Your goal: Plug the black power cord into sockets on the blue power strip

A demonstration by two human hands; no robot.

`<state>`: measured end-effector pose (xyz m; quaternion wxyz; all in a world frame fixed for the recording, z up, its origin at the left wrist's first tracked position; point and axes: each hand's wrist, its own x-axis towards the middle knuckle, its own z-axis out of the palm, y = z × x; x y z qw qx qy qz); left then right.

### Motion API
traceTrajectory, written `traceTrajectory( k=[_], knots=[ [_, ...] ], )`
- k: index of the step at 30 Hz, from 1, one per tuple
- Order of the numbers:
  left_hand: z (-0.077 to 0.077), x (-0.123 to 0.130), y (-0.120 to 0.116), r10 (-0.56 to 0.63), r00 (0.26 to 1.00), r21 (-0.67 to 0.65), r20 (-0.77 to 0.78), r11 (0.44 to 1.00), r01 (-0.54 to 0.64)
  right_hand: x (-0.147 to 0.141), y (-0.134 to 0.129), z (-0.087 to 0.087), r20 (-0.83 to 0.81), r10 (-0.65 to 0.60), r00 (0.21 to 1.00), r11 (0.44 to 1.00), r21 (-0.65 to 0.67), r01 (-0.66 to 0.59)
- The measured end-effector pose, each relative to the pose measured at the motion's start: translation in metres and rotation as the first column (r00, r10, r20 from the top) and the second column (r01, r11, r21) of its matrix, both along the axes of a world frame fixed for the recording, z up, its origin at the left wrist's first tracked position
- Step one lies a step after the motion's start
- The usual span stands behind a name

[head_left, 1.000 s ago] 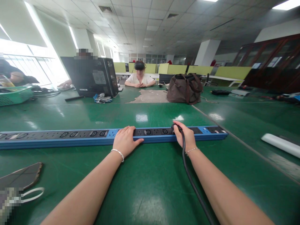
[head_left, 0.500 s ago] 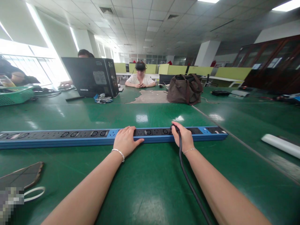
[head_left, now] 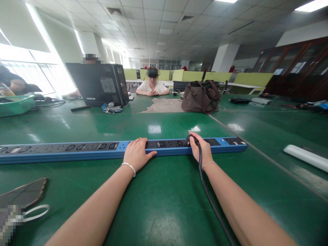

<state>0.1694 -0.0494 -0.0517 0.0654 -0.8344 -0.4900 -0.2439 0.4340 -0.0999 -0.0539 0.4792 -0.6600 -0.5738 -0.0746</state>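
Observation:
A long blue power strip (head_left: 102, 150) with a black face of several sockets lies across the green table. My left hand (head_left: 136, 153) grips it near the middle, fingers over the top and far edge, thumb stretched along the near side. Toward the strip's right end, my right hand (head_left: 201, 147) is closed around a black plug (head_left: 189, 140) at the sockets. My fingers hide much of the plug, so I cannot tell how deep it sits. From it a black cable (head_left: 208, 195) runs down past my right forearm and out of view at the bottom.
A phone (head_left: 25, 191) lies at the lower left, a white bar (head_left: 306, 158) at the right. Farther back are a black computer case (head_left: 102, 85), gloves (head_left: 112, 108), a brown bag (head_left: 201, 97) and a green basket (head_left: 17, 105). A person (head_left: 153, 87) sits opposite.
My right hand and the plug have shifted very slightly to the right along the strip, and the cable has swung a little rightward. My left hand stays in place on the strip.

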Motion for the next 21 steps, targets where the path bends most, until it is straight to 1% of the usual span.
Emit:
traceTrajectory(
  k=[3, 7, 11, 13, 15, 18, 21],
  knots=[
    [0.0, -0.0001, 0.0, 0.004, 1.0, 0.006, -0.007, 1.0, -0.004, 0.0034, -0.0027, -0.003, 0.046, 0.005, 0.999, 1.0, -0.016, -0.004],
    [-0.0002, 0.0, -0.0003, 0.009, 1.0, 0.001, -0.007, 1.0, -0.009, 0.0009, -0.0056, -0.0045, 0.144, 0.018, 0.989, 1.0, -0.018, -0.016],
    [-0.0001, 0.0006, -0.0007, 0.016, 1.0, -0.005, 0.001, 1.0, -0.016, -0.0006, -0.007, -0.0046, 0.29, 0.025, 0.957, 1.0, -0.02, -0.02],
    [-0.0001, 0.0008, -0.0008, 0.016, 1.0, -0.003, 0.003, 1.0, -0.016, 0.0004, -0.0071, -0.0047, 0.338, 0.019, 0.941, 1.0, -0.026, -0.011],
    [0.0, 0.0008, -0.0008, 0.011, 1.0, -0.002, 0.009, 1.0, -0.011, 0.0011, -0.007, -0.0049, 0.354, 0.013, 0.935, 1.0, -0.027, -0.004],
    [-0.0002, 0.0006, -0.0005, 0.003, 1.0, 0.004, 0.015, 1.0, -0.003, 0.0007, -0.0074, -0.0049, 0.332, -0.002, 0.943, 0.999, -0.036, 0.015],
    [-0.0008, 0.0003, -0.0001, 0.01, 1.0, 0.003, 0.008, 1.0, -0.01, 0.0006, -0.0087, -0.0037, 0.356, 0.015, 0.934, 0.998, -0.056, 0.005]
  ],
)
